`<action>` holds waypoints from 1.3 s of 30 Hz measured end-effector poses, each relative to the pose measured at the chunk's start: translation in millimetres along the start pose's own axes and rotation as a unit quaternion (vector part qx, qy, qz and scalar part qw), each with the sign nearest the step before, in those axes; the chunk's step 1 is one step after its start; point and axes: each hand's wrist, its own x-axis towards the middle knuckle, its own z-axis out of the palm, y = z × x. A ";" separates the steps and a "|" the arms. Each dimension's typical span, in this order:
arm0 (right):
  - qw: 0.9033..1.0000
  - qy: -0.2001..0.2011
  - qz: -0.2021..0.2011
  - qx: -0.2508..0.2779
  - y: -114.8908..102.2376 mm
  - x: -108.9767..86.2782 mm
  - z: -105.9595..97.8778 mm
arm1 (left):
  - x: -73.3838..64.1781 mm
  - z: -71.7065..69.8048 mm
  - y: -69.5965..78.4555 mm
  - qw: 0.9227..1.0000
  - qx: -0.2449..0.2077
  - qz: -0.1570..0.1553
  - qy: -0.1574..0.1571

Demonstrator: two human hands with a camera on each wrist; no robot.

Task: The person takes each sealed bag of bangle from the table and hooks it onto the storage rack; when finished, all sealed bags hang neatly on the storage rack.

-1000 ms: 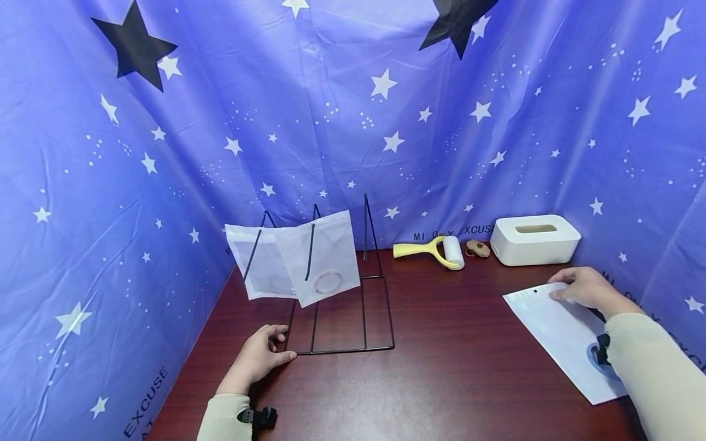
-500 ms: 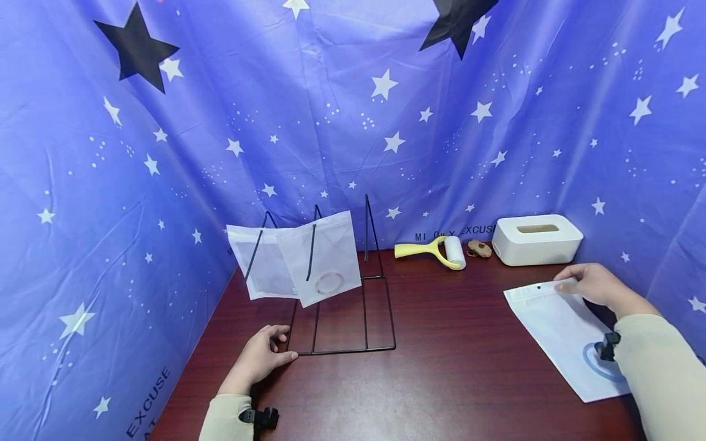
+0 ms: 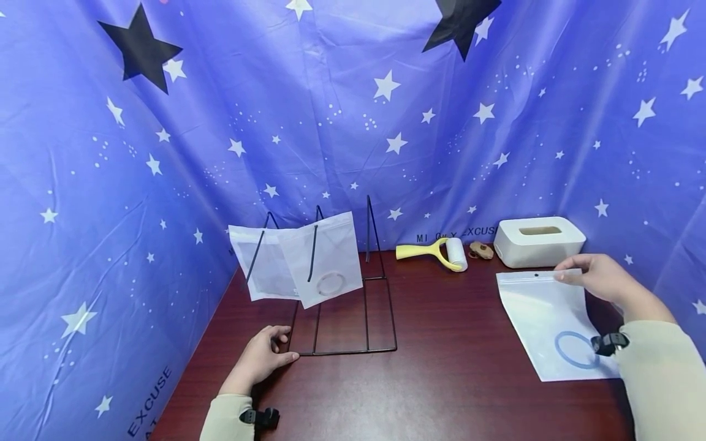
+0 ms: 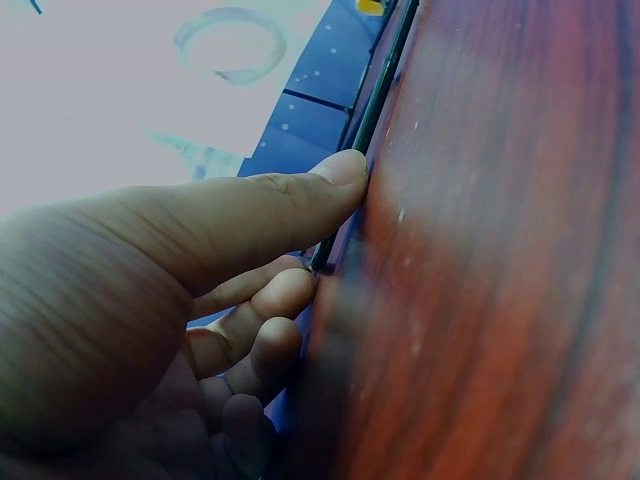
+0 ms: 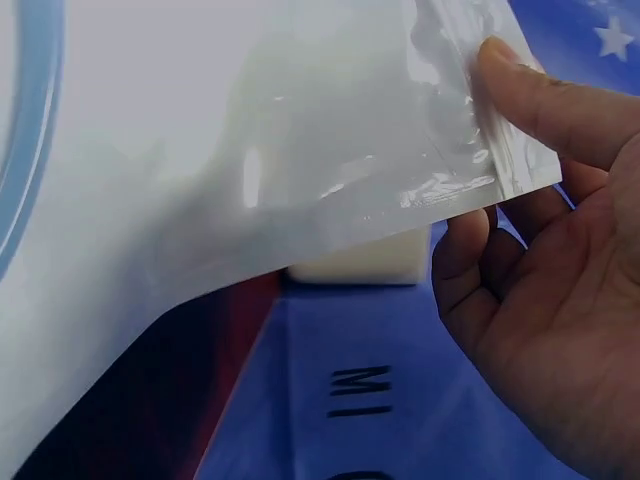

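A black wire rack (image 3: 355,352) stands on the table, with two white zip bags hung on its prongs. The front bag (image 3: 292,257) shows a pale ring; the rear bag (image 3: 256,269) is partly covered by it. At the rack's near left corner my left hand (image 3: 259,358) pinches the wire, thumb (image 4: 340,170) on the near side and curled fingers behind. On the right, my right hand (image 3: 603,282) pinches the top corner of another zip bag (image 3: 535,318), thumb (image 5: 510,80) on its seal strip. This bag is lifted and tilted, and a light blue ring (image 3: 558,349) shows through it.
Along the back of the reddish wood table (image 3: 441,392) lie a yellow-handled lint roller (image 3: 419,250) and a small brown object (image 3: 481,250). A white tissue box (image 3: 540,245) stands behind the right hand. Blue star-print curtain (image 3: 353,122) surrounds the table.
My right hand has moved up and slightly away from me, raising the bag's top edge and swinging its lower end leftward. My left hand keeps its place on the rack.
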 end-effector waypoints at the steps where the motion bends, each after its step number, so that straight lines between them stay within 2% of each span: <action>1: 1.000 0.005 0.000 -0.001 -2.7 -2.0 -0.5 | 0.1 0.2 -0.1 1.000 0.001 0.001 0.000; 5: 0.999 0.035 -0.013 0.003 -14.2 -7.3 0.7 | 1.2 0.2 0.2 1.000 0.000 0.005 0.000; 9: 0.996 0.081 -0.031 0.004 -25.5 -9.4 7.3 | 1.3 -0.2 0.4 1.000 -0.001 0.003 0.001; 14: 0.988 0.140 -0.018 0.058 -37.2 -12.9 15.4 | 0.3 0.9 -1.2 1.000 0.003 0.001 0.000; 21: 0.972 0.196 -0.002 0.130 -56.5 -19.6 17.1 | -0.1 1.8 -1.3 1.000 -0.002 0.004 0.003; 25: 0.966 0.209 -0.003 0.153 -68.1 -25.4 12.1 | -0.1 0.9 -1.7 1.000 0.000 0.008 0.005; 34: 0.955 0.231 -0.053 0.177 -86.0 -38.9 1.0 | 0.0 1.0 -2.3 1.000 0.003 0.009 0.006; 39: 0.956 0.223 -0.067 0.179 -94.3 -45.2 -3.4 | -0.8 -0.9 -1.2 1.000 0.005 0.013 0.009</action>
